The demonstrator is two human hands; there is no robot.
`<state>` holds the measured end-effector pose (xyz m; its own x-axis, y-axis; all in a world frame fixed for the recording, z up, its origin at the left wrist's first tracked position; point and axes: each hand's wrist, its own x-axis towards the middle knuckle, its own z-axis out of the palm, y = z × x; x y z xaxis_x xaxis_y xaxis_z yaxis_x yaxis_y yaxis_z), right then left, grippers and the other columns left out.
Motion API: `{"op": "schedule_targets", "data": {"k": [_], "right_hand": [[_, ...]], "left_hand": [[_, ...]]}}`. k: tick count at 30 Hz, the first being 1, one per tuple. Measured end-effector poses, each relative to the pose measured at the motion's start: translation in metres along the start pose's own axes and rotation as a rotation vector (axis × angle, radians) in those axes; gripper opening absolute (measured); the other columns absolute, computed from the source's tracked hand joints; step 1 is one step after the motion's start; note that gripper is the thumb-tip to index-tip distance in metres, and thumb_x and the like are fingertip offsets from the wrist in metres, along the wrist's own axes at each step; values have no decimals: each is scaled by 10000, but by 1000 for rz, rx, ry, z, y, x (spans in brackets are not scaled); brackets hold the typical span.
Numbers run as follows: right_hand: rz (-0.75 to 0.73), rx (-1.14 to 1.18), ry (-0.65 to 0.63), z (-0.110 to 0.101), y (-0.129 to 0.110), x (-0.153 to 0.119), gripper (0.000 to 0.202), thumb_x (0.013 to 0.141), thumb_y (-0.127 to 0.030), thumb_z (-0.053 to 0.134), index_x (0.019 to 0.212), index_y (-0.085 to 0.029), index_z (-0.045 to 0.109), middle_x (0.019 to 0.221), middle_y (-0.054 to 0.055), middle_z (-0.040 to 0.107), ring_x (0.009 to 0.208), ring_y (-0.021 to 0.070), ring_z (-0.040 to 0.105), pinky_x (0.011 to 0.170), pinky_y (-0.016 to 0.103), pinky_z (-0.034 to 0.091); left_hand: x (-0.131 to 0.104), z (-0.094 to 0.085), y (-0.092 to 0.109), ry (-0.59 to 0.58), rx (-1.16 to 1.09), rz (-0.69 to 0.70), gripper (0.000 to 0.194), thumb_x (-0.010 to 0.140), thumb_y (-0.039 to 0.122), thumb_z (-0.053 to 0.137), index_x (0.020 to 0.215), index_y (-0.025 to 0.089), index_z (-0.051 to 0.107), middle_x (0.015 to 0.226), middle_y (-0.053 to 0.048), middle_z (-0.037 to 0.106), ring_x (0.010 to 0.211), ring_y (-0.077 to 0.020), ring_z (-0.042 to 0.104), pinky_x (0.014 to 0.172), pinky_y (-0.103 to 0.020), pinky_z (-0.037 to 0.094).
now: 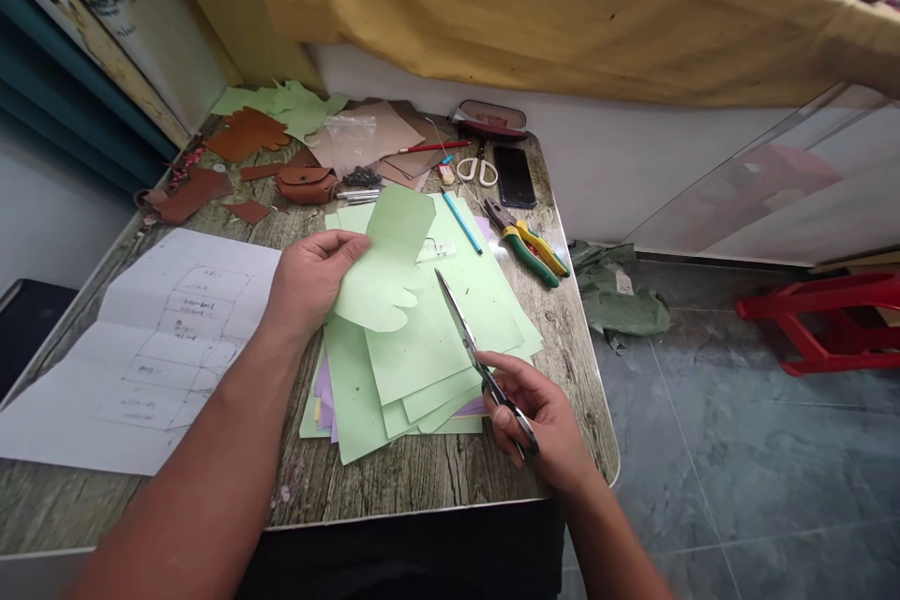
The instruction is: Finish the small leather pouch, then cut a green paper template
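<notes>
Between the thumb and fingers of my left hand [316,277] is a cut piece of green paper [394,253], its lower right edge notched and curved. My right hand [531,412] holds a pair of scissors [460,319] by the handles, the blades together and pointing up and left. A gap separates the scissors' tip from the cut paper. Below both lies a stack of green paper sheets [436,366], with purple and yellow edges showing underneath. A blue pen [462,222] rests on the stack's upper part.
White paper with a hand-drawn diagram [183,337] lies left. Pliers [531,244], a phone [515,176], white-handled scissors [478,171] and a glasses case [490,117] sit at the right rear. A brown leather pouch [307,185] and leather scraps [246,135] are behind. A red stool [822,323] stands on the floor.
</notes>
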<state>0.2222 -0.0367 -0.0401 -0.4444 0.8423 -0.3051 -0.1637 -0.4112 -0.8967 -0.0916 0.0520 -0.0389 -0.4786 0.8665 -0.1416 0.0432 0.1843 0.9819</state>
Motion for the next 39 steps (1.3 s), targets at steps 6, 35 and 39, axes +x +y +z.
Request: {"op": "schedule_targets", "data": {"k": [6,35,39], "right_hand": [[-51,-18,68,-2,2,3,584,925,-537,857,1404,-236,712,745,-55,554,366,33,417,367,183,301],[-44,-99,212,17,-1,8,563,917,-540,849,1372,-227,742,861,-7,616,381,29,437,440,219,298],[-39,-107,216,17,0,8,591,913,-555,846,1384,-217,729,882,0,625,385,33,442,448,227,289]], "left_hand": [[-17,22,5,-64,-429,-207,403,718,448,956,967,210,748,844,-13,781,717,-176,716,663,-269,606],[-60,39,23,-141,-877,-476,137,976,114,708,890,219,722,1063,-75,835,1038,-218,816,882,-300,683],[-58,39,25,-122,-965,-501,176,1010,124,686,857,205,714,996,-63,832,945,-193,817,929,-329,676]]}}
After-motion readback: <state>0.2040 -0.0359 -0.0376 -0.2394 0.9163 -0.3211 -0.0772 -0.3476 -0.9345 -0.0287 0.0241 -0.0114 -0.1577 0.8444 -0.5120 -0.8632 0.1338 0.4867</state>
